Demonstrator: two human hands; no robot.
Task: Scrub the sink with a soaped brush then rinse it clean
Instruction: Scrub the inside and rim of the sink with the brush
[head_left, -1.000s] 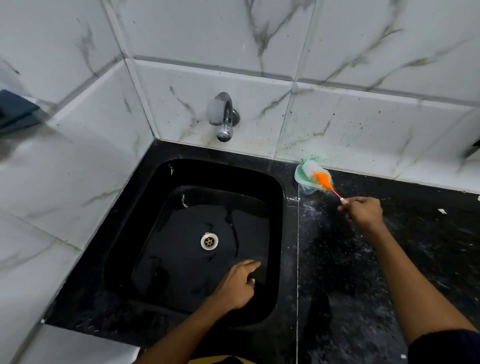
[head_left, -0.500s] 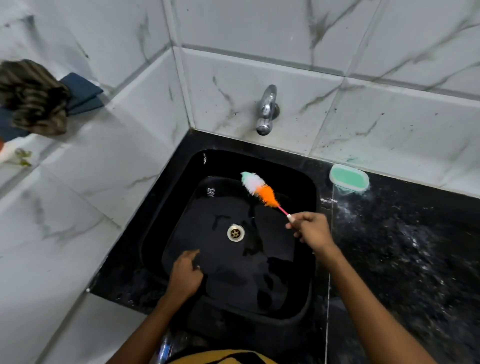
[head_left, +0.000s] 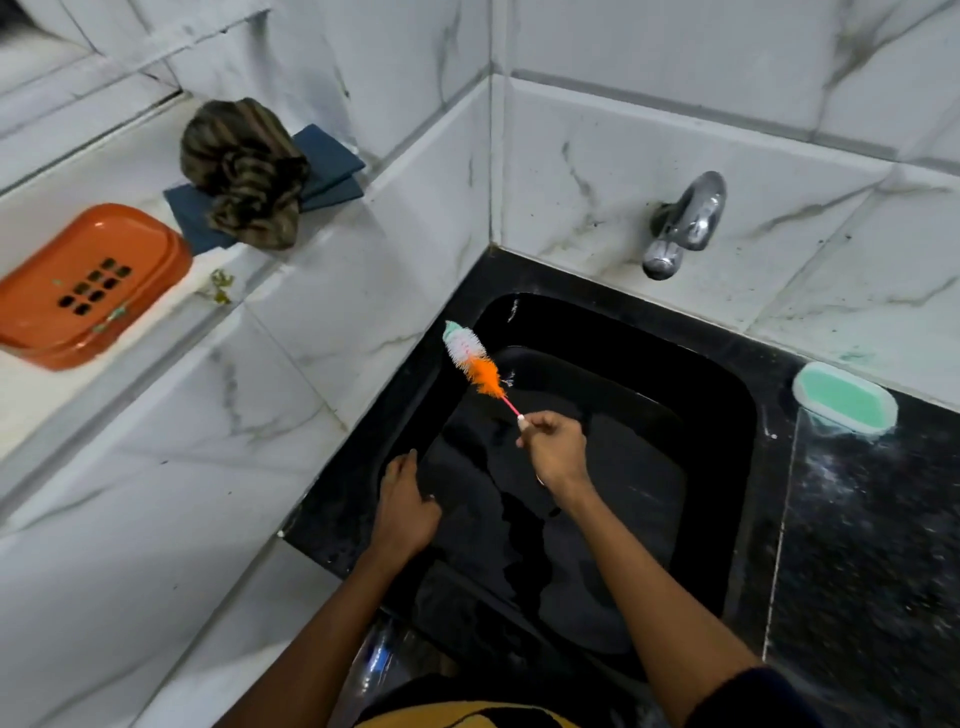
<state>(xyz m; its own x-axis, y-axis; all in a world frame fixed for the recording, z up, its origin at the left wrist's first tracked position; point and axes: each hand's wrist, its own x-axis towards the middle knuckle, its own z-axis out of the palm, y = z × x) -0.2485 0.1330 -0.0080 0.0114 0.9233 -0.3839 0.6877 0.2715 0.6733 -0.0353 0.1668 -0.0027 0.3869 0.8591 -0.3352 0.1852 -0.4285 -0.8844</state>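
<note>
A black sink (head_left: 727, 395) is set into a dark stone counter. My right hand (head_left: 556, 447) pinches the thin pink handle of a bottle brush (head_left: 470, 361) with white, green and orange bristles. The brush head is at the sink's far left corner, by the rim. My left hand (head_left: 405, 509) rests on the sink's left rim, fingers bent over the edge. A chrome tap (head_left: 680, 223) sticks out of the back wall above the sink. A green soap bar in a dish (head_left: 844, 397) lies on the counter to the right. The drain is hidden behind my right arm.
White marble tiles close the sink in on the left and at the back. On the left ledge lie an orange soap tray (head_left: 88, 280), a bunched striped cloth (head_left: 244, 171) and blue folded cloths (head_left: 327, 161). The speckled black counter (head_left: 872, 545) runs to the right.
My right hand carried the brush from the soap bar leftward across the sink to its far left corner. My left hand shifted from the sink's floor to the left rim. The view swung left.
</note>
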